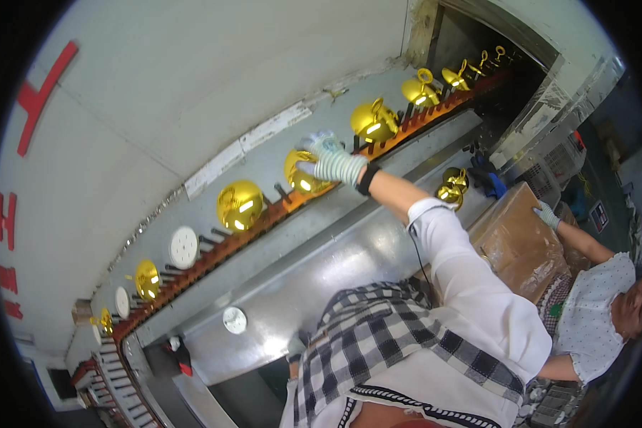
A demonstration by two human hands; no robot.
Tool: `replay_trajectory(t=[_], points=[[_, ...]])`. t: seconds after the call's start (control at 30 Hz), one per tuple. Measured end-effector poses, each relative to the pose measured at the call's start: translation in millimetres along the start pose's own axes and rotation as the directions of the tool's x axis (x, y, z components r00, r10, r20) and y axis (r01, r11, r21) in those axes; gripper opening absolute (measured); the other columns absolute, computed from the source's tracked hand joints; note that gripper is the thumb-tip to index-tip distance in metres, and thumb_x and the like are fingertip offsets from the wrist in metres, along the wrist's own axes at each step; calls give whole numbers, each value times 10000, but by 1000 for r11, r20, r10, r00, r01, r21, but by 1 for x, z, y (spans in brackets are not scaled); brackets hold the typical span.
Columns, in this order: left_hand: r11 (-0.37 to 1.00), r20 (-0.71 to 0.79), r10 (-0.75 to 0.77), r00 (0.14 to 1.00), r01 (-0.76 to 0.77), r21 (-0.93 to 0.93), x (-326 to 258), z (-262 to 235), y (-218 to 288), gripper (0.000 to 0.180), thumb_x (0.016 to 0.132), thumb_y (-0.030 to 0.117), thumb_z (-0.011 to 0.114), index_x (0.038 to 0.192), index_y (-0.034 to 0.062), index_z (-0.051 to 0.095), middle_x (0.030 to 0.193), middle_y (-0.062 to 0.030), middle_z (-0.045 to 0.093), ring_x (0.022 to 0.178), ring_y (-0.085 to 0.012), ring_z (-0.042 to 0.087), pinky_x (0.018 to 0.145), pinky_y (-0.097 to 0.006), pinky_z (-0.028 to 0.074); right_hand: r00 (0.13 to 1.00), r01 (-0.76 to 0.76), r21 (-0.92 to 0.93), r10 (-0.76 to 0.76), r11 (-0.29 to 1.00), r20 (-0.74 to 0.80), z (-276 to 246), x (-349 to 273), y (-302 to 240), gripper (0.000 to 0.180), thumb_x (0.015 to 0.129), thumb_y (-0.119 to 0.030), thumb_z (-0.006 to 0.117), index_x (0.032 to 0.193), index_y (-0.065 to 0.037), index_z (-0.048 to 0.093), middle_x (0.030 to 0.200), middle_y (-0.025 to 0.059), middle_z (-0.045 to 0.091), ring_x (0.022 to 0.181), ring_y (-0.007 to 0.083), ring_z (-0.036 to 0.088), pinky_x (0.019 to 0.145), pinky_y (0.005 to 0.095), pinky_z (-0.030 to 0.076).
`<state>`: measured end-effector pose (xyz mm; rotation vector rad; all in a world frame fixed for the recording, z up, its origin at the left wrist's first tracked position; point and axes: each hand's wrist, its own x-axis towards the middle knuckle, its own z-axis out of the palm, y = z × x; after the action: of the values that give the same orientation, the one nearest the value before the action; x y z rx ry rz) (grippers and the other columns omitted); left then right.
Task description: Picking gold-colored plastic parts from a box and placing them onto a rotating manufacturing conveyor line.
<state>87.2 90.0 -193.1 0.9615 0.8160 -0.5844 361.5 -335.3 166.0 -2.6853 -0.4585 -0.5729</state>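
One gloved hand [333,162], striped white and pale blue with a black wristband, reaches up to the conveyor rail [214,253] and rests on a shiny gold dome [301,173]; whether it is the person's left or right cannot be told, and its fingers [314,145] curl over the dome's top, seemingly grasping it. The other hand is out of sight. Along the orange-brown rail with its dark upright pegs sit about nine gold, mirror-smooth rounded pieces: one large dome [240,205] just left of the held one, two smaller toward the lower left, and five toward the upper right, several with ring-shaped loops on top. Between them stand three flat white perforated discs [183,247]. Two more gold pieces [452,185] lie on the grey metal surface [299,285] below the rail. At right, a co-worker's gloved hand [546,214] rests on a brown cardboard box [517,242].
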Motion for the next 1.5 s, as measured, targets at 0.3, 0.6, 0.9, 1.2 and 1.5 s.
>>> replay_trajectory(t=[0.3,0.6,0.9,1.2,1.5], points=[[998,-5,43,999,-43,53,-29,15,47,461,1007,373,614,1335,51,592,1234,-174,710,1101,-352,701,925,-481,579,968,-87,218,32,972,247,10,48,-60,717,812,-577,713,1372,-132,660,1441,201,588,1391,431,475,1150,536,392],[998,-53,66,996,-67,-16,-54,8,37,443,1004,358,625,1320,47,602,1207,-177,716,1084,-343,705,909,-468,590,774,581,333,-630,743,56,-28,16,-154,374,898,-413,697,1160,-147,701,1158,139,665,1068,351,625,918,460,491],[988,-27,30,999,-25,155,-73,26,82,425,1002,342,636,1305,44,613,1180,-181,722,1067,-334,710,894,-455,601,999,-18,486,31,874,-20,-117,-152,-82,594,889,-370,702,1333,12,608,1209,210,653,1138,381,617,1034,471,476],[801,10,-174,985,135,583,-52,100,140,408,1000,327,648,1290,41,623,1153,-184,728,1049,-325,714,879,-442,612,368,-378,892,844,-248,391,-181,-329,-126,438,991,-289,660,1332,-13,650,1290,101,686,1226,178,618,1065,307,486],[675,16,-181,983,112,729,-18,138,169,390,998,311,659,1275,37,634,1126,-187,734,1032,-316,719,863,-429,622,-35,-217,961,985,-171,167,-188,-462,-134,580,1032,-447,616,1427,-25,568,1370,96,635,1279,209,592,1107,327,464]])
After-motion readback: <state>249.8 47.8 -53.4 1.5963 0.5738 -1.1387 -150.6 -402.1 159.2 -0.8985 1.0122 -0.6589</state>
